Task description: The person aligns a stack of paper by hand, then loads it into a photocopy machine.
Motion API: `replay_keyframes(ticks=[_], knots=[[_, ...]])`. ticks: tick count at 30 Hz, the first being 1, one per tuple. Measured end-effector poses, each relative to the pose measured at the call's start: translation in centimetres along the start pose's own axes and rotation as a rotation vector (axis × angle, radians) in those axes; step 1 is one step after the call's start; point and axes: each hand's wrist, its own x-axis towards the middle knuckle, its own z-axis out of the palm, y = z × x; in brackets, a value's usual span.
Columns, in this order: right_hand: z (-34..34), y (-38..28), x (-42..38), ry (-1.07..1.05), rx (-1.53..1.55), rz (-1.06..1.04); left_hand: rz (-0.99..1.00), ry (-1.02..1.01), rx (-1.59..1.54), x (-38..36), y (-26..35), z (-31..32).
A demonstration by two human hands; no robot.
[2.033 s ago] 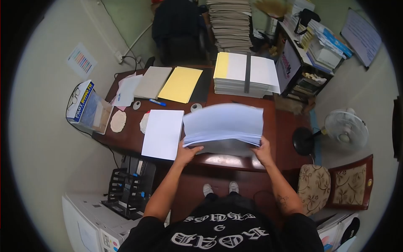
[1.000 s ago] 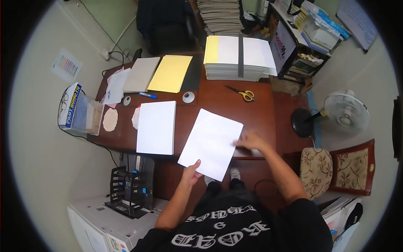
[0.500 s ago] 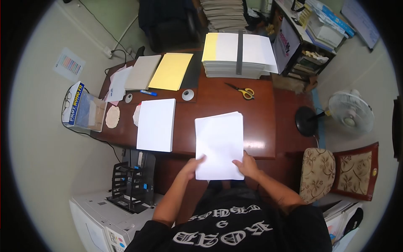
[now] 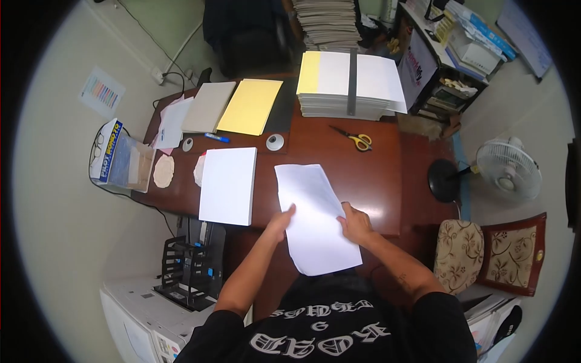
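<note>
A sheaf of white paper (image 4: 318, 224) hangs between my two hands over the front edge of the desk, turned slightly and bowed. My left hand (image 4: 280, 224) grips its left edge, thumb on top. On the opposite edge my right hand (image 4: 355, 224) is closed, its thumb also over the top sheet. The fingers beneath the paper are hidden. To the left, a thick white paper stack (image 4: 228, 186) lies on the desk (image 4: 375, 181). Yellow-handled scissors (image 4: 356, 139) rest beyond my right hand.
At the back stands a tall paper pile (image 4: 348, 104) with a dark strip across it. Yellow sheets (image 4: 250, 107), a grey-brown stack (image 4: 209, 107) and a blue marker (image 4: 216, 138) lie at the back left. A printing machine (image 4: 148, 302) is at lower left, a fan (image 4: 505, 169) at right.
The sheaf has gone from upright and squared to tilted and bowed, its lower end nearer my body. My right hand has moved slightly away from me, and both hands keep their hold.
</note>
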Motion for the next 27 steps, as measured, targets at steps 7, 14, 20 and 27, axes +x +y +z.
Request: replay_keyframes(ticks=[7, 14, 20, 27], knots=[[-0.2, 0.4, 3.6, 0.131, 0.511, 0.273, 0.703, 0.308, 0.871, -0.8, 0.8, 1.6], [1.4, -1.1, 2.6, 0.119, 0.583, 0.276, 0.467, 0.210, 0.488, 4.8, 1.1, -1.6], [7.3, 1.7, 2.8, 0.239, 0.830, 0.484, 0.071, -0.098, 0.446, -0.1, 2.2, -4.3], [4.2, -4.9, -0.1, 0.228, 0.053, 0.261, 0.071, -0.089, 0.182, 1.2, -0.1, -5.1]])
